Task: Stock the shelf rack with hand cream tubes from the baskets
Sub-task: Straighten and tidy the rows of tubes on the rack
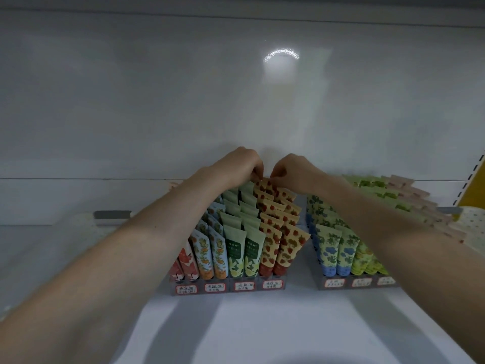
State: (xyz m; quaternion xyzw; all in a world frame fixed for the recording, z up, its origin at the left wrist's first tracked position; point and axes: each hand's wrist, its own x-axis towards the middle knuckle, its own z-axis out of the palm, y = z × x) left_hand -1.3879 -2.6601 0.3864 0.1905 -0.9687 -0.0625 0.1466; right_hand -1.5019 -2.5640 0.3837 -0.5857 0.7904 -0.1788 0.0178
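Left rack [228, 286]: nearly full. At its back row, our left hand [240, 164] and right hand [294, 170] pinched one strawberry tube [263, 185]; baskets unseen.

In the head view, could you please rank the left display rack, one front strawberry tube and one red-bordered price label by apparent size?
1. Left display rack, spanning four tube columns.
2. Front strawberry tube.
3. Price label, smallest; it sits on the rack's front.

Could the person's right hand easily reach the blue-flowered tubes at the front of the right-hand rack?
Probably yes: the right hand is at the rear strawberry-print tube, and nothing covers the blue-flowered tubes.
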